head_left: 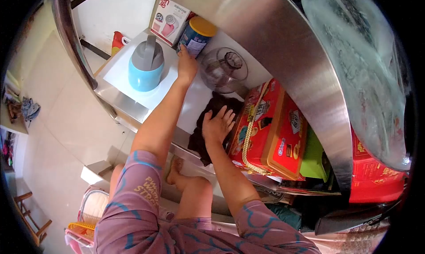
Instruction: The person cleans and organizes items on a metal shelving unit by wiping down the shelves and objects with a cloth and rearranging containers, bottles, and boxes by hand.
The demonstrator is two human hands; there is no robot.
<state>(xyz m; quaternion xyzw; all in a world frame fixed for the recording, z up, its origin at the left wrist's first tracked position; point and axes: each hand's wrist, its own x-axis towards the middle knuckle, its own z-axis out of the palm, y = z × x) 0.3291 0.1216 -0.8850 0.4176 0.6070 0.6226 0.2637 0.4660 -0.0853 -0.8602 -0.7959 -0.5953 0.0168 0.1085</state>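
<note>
Head view: the left hand is laid against a blue canister at the back of the shelf; whether it is clamped cannot be told. The canister is capped in yellow, its contents hidden; its long axis is slanted up and rightward in view, lid uppermost. By the right hand, fingers spread, a dark cloth is pressed, lengthened from upper right to lower left. A grey-topped blue jug, a see-through glass vase and a red box are set nearby.
</note>
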